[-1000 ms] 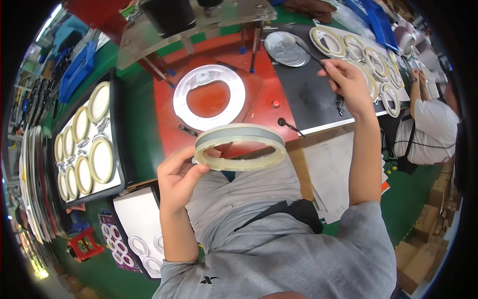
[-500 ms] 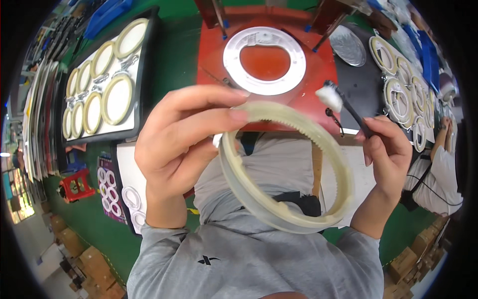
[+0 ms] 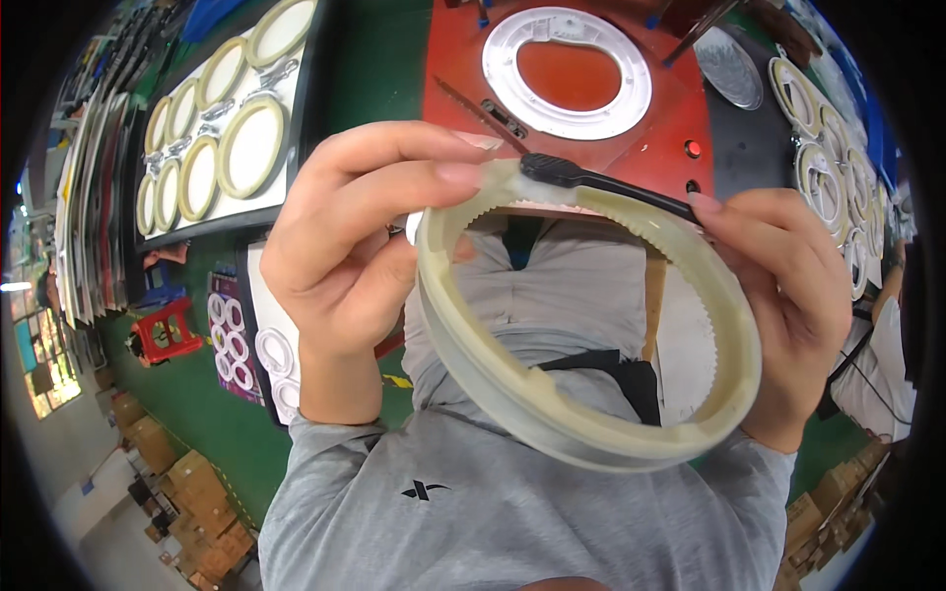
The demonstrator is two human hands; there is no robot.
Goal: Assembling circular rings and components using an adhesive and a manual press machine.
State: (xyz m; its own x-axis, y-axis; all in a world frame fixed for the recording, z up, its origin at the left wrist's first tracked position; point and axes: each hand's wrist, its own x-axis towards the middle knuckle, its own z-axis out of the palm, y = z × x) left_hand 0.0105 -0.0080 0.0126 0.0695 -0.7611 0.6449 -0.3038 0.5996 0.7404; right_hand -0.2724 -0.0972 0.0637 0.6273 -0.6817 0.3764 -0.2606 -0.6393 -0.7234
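Black brush (image 3: 616, 185) against inner-toothed plastic ring (image 3: 493, 379)
Left hand (image 3: 340, 231) pinches the ring's rim; right hand (image 3: 778, 266), fingers closed, grips the brush by its handle

Opening through cream ring (image 3: 591, 430) free; black tool (image 3: 621, 185) obstructs upper edge.

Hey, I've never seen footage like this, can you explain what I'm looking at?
These are a person's own bare hands, with no robot. A wide fisheye camera worn on the head looks down at them, so straight edges bend.

The left hand holds a pale yellowish plastic ring with a row of small teeth inside. The right hand holds a slim black tool, its tip at the ring's far edge.

Beyond, a flat white ring-shaped part lies on a red work surface. Further left, a black-edged, white-lined tray bears cream-coloured rings.
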